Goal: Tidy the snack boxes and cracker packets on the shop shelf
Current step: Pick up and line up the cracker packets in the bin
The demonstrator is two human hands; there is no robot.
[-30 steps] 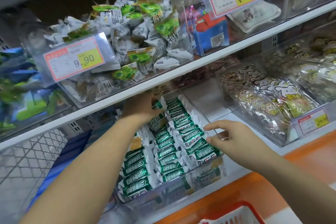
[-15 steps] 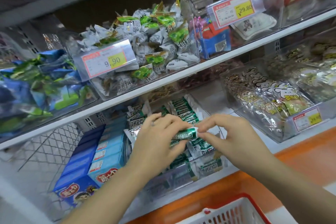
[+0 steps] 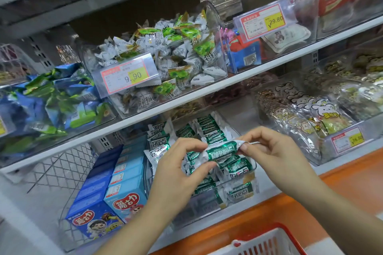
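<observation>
The white shop shelf (image 3: 186,100) runs across in two tiers, each carrying clear plastic bins. On the lower tier a clear bin (image 3: 199,207) stands packed with rows of green-and-white cracker packets (image 3: 207,126), some upright, some leaning. Just to its left, blue snack boxes (image 3: 124,194) stand in two files inside a wire rack (image 3: 62,170), fronts facing out. Above them, a bin of loose green-and-white wrapped sweets (image 3: 182,56) bears a 9.90 price tag (image 3: 126,76). A red basket (image 3: 267,240) shows at the bottom edge. The left hand (image 3: 176,174) and right hand (image 3: 275,151) meet above the front of the cracker bin, each pinching one end of a single green cracker packet (image 3: 222,150) between thumb and fingertips. The packet lies crosswise between them, lifted clear of the rows below.
</observation>
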